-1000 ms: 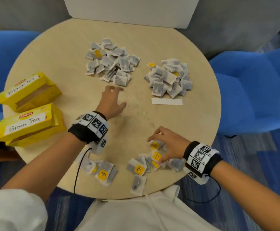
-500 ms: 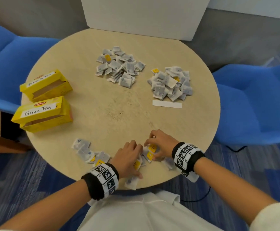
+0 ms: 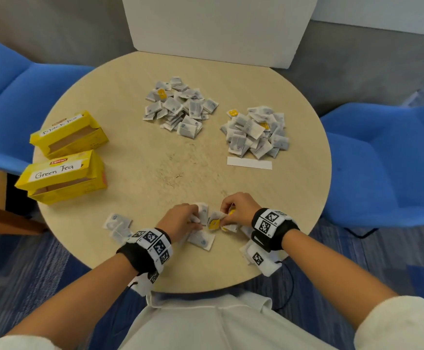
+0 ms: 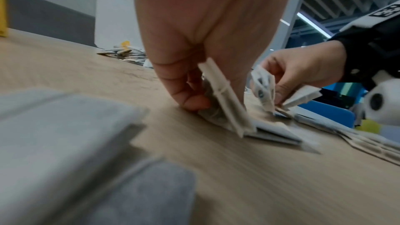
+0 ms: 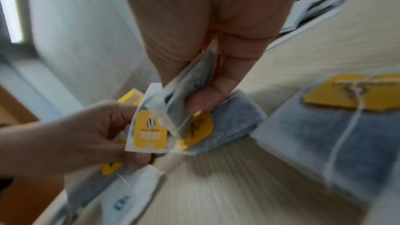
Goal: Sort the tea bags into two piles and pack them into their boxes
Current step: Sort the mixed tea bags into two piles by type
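Two sorted heaps of tea bags lie at the far side of the round table (image 3: 140, 157): a left pile (image 3: 180, 107) and a right pile (image 3: 256, 132). Two open yellow boxes stand at the left, marked Black Tea (image 3: 69, 135) and Green Tea (image 3: 62, 178). Near the front edge, my left hand (image 3: 193, 218) pinches a tea bag (image 4: 225, 98) standing on its edge. My right hand (image 3: 227, 214) pinches another tea bag (image 5: 190, 88) just beside it. A bag with a yellow tag (image 5: 149, 126) sits between the two hands. Loose tea bags (image 3: 202, 239) lie under and around both hands.
A white paper strip (image 3: 249, 163) lies in front of the right pile. More loose tea bags (image 3: 117, 223) lie at the front left. Blue chairs (image 3: 387, 157) flank the table, and a white panel (image 3: 218, 29) stands behind it.
My left hand has drawn back from the far left pile to the front edge and taken hold of a tea bag. My right hand stayed among the loose bags and lifted one.
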Demonstrator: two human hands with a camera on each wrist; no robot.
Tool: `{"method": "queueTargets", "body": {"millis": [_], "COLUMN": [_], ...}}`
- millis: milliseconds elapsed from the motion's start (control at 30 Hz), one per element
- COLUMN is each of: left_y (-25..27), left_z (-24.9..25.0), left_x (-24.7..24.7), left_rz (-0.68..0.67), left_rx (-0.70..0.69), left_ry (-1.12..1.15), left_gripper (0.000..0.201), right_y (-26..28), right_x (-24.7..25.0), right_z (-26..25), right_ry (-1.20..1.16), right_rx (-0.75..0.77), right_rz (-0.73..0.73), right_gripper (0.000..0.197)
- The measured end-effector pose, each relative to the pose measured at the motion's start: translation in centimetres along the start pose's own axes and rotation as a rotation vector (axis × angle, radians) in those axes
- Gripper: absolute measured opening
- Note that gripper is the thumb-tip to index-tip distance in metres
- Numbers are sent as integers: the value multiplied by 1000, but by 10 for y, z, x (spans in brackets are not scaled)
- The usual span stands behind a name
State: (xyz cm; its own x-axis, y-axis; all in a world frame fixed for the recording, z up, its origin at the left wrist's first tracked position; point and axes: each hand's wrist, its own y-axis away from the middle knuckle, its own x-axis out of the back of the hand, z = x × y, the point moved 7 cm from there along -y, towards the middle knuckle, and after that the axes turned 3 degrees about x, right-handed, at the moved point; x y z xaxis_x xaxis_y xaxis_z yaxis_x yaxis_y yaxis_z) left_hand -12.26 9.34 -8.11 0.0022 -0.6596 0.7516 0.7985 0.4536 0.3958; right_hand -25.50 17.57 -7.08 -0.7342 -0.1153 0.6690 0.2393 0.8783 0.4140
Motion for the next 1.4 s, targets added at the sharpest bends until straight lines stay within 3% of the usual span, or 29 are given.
{"method": "queueTargets", "body": {"millis": [167,367,467,567,667,800,933,1033,1100,1400], "left_y": [-6,-9,-16,-22,-24,-27,-24,-21,-18,-19], "left_z": [-14,23,38,36,27,7,14,25,32,27], "left_x": [29,43,46,50,59,64,71,77,83,103], "left_rz": [139,-18,-9,35,69,54,-22,-97,-129,-138], "left_rx": [73,-115,-173,-198,-160,-8,10,-5,8,71], "left_ry": [153,340,368,401,433,491,646,772,885,1141], "left_gripper": [25,38,18,33,39,31,21,31,27,24], "right_y": [0,-5,-7,-6,-1,5,8,9,7,-7], "right_x": [18,23,23,31,42,59,75,84,86,86], "right_z": [14,3,-10,-15,-17,-14,-30,-47,-52,-53], "right_ry": [-320,-481,-509,-538,-617,-774,-918,-935,-900,-735], "right_rx": [-102,-85,-40,-15,16,41,105,195,235,265], "right_rz": [130,131,100,134,175,292,405,465,485,472], "right_gripper": [24,17,20,20,24,48,40,30,31,56]}}
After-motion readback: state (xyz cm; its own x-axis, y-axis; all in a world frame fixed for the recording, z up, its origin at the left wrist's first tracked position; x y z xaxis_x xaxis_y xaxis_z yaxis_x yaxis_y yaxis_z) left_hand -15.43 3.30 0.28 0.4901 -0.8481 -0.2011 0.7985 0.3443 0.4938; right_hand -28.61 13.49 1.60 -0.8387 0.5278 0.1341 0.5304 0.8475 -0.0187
